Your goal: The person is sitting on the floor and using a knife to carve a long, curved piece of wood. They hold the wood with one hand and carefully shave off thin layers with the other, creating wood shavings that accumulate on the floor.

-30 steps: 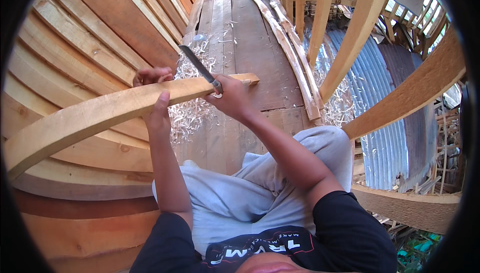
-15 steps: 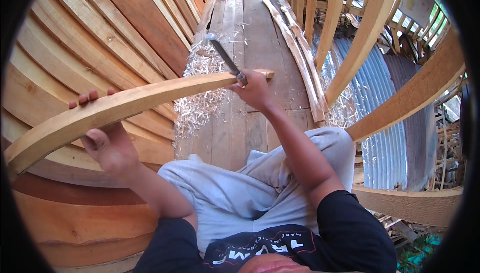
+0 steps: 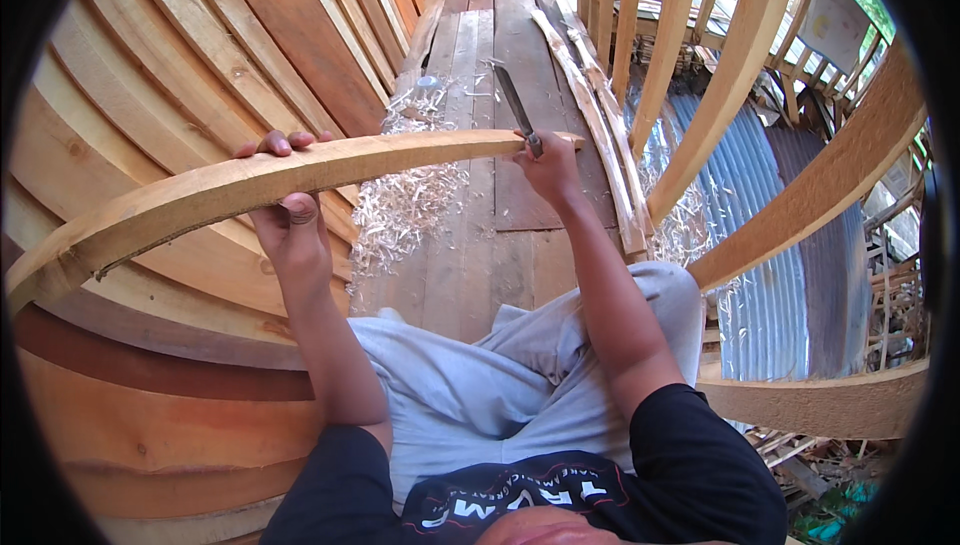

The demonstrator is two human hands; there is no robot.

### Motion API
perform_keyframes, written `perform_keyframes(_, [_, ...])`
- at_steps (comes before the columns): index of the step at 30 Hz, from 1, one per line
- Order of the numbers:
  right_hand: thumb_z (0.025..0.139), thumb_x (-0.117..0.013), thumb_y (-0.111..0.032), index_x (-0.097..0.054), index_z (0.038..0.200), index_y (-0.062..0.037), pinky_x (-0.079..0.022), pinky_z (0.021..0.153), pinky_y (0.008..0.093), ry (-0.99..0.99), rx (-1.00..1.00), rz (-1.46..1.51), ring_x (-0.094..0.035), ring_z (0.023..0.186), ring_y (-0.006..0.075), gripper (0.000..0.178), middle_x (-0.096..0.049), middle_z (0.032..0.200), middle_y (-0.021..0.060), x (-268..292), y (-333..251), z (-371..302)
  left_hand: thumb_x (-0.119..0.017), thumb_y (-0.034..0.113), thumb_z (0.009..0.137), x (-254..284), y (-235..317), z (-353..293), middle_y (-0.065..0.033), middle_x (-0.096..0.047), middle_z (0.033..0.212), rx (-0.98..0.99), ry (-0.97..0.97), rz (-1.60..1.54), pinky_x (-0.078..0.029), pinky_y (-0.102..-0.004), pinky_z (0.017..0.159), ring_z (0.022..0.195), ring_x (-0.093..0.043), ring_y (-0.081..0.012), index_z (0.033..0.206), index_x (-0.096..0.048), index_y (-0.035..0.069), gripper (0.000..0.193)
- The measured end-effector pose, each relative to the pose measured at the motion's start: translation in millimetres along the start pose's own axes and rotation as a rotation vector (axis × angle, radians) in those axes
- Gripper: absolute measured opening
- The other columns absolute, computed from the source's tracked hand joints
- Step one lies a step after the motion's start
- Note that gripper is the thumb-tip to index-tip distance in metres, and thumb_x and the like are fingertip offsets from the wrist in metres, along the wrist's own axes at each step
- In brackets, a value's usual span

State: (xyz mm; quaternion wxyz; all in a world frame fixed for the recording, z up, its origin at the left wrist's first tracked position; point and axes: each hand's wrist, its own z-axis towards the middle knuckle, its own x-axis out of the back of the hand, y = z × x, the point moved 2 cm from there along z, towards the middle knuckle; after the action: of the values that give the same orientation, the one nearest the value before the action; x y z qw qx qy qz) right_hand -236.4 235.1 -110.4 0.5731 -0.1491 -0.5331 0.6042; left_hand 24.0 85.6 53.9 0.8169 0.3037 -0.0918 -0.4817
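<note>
A long curved wooden beam (image 3: 400, 153) crosses in front of me, from the left edge to a tapered end on the right. My left hand (image 3: 297, 220) is closed round its middle, the thumb on the near face and the fingertips over the far edge. At the tapered end my right hand (image 3: 552, 167) is closed on a knife (image 3: 514, 100) with a long, narrow dark blade. The blade points up and away, past the beam's far edge. The right fist is against the beam's end; whether its fingers also grip the wood is hidden.
Pale shavings (image 3: 405, 210) lie on the plank floor (image 3: 480, 275) around a small silvery round object (image 3: 428, 83). Curved planks form a wall (image 3: 150, 135) at left. Upright ribs (image 3: 725, 85) rise at right, beside two long poles (image 3: 590, 105) and corrugated metal sheets (image 3: 750, 245).
The beam and both my hands have shifted to the right. The knife's blade has swung to a steeper angle, its tip farther right. My left hand is also higher in view.
</note>
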Motion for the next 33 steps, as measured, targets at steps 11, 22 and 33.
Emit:
perform_keyframes(11, [0.074,-0.076,0.001,-0.073,0.099,-0.0024,-0.048,0.058,0.0242,0.184,0.168,0.001,-0.052,0.055,0.0066,0.026,-0.058,0.060,0.0011,-8,10,4,-0.063,0.016,0.094,-3,14,1,-0.0092,-0.046,0.132,-0.020,0.044,0.081,-0.033,-0.0471,0.113,0.129,-0.043,-0.0277,0.144,-0.031,0.010,0.060])
perform_keyframes(22, [0.074,-0.082,-0.008,-0.070,0.099,0.0025,-0.045,0.056,0.0269,0.017,0.081,-0.072,-0.047,0.057,0.0069,0.029,-0.051,0.059,0.0019,0,8,6,-0.067,0.002,0.087,-12,29,30,-0.0051,-0.055,0.107,-0.054,0.465,-0.125,-0.049,-0.0459,0.100,0.105,-0.058,-0.0216,0.126,-0.042,0.008,0.047])
perform_keyframes(33, [0.099,-0.054,-0.023,-0.047,0.102,0.0002,-0.048,0.070,0.0373,-0.258,0.066,-0.134,-0.061,0.077,0.0243,0.024,-0.060,0.081,0.0111,72,-44,6,-0.060,-0.010,0.080,-30,-13,12,-0.0043,-0.050,0.080,-0.253,0.511,-0.101,-0.054,-0.0316,0.055,0.059,-0.056,-0.0148,0.115,-0.033,0.012,0.049])
